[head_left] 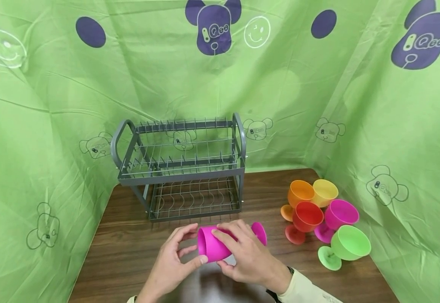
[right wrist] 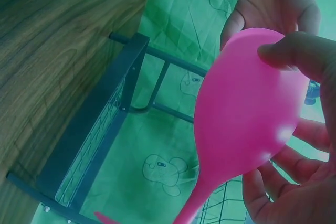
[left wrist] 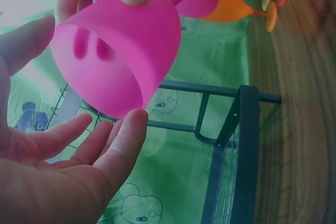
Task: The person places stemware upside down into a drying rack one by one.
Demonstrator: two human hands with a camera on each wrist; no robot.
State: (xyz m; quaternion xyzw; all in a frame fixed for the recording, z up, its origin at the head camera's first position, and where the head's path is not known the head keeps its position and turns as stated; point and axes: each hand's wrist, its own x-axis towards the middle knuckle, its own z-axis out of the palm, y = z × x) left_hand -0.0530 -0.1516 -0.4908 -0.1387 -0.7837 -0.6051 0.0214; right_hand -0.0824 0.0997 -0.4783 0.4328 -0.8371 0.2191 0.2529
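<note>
- Right grip [head_left: 251, 256] pinched a pink goblet [head_left: 215, 246] tipped sideways.
- Left grip [head_left: 172, 259], spread, touched its rim.
- Slackening the right grip would likely have dropped it onto the desk [head_left: 125, 256] below.

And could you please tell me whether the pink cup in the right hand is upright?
No, the head view shows the pink cup held sideways in the right hand, its mouth facing the left hand.

Your right hand [right wrist: 307, 187] grips the pink cup [right wrist: 241, 114] by its bowl, thumb opposite the fingers. Your left hand [right wrist: 281, 3] is beyond the cup's rim. Left of the cup are the dark rack [right wrist: 92, 121] and, farther off, the wooden table [right wrist: 58, 40]. Green cloth [right wrist: 134, 190] hangs behind the cup.
</note>
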